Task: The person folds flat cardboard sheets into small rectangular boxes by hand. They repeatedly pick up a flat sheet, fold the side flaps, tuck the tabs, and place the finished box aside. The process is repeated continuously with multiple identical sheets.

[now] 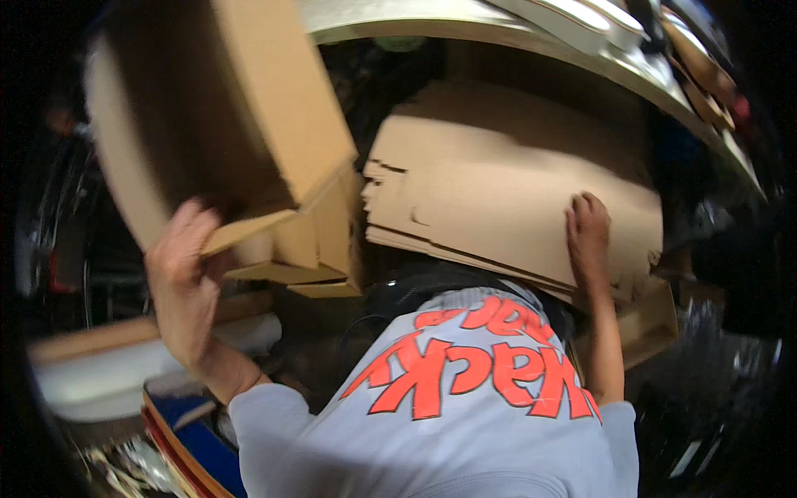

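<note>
your left hand (184,278) grips a flap of the open box (224,124), raised at left; right hand (588,241) lies flat on the cardboard stack (498,191). light, stiff, bendable; hold edges.

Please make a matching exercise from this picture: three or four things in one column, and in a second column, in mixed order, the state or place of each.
Things:
1. left hand
2. right hand
3. open cardboard box
4. stack of flattened cardboard boxes

States or places:
a. lies flat under the shelf edge
b. grips a bottom flap of the box
c. rests flat on the stack
d. raised and tilted at upper left

Pairs: 1-b, 2-c, 3-d, 4-a
</note>
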